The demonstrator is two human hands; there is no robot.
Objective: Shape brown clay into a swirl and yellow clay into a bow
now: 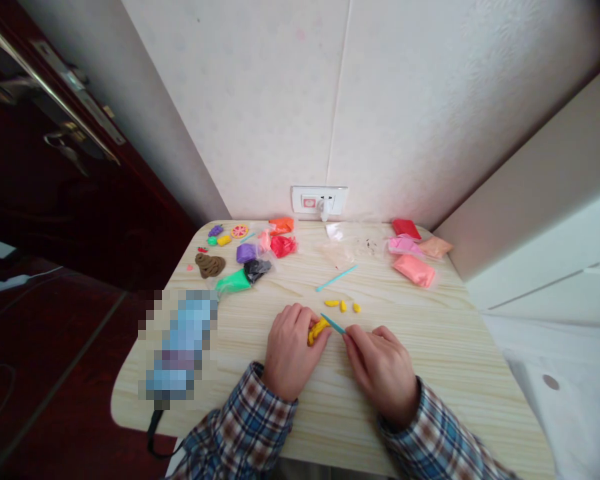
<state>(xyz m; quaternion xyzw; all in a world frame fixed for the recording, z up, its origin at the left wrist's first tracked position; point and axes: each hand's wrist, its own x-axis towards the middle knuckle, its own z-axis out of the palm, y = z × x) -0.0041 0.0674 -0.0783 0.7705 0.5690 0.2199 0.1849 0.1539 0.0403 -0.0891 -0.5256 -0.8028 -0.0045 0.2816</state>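
The wood-grain tabletop [460, 360] fills the lower middle of the frame, giving you firm backing, so steady both wrists over it. Your right hand [383, 370], right of lower centre, pinches a blue blade-shaped modelling tool [335, 325] between thumb and fingers; guide it with small fingertip movements rather than from the arm. Your left hand [293, 350], at lower centre, pinches the ridged yellow clay piece [317, 331] between thumb and fingers; a light hold should spare its ridges. That piece sits just below the frame's middle, with the tool's tip at its upper end; whether they touch, you cannot tell from here. Mind the three small yellow clay bits [332, 303] just above, since a stray knuckle could flatten them.
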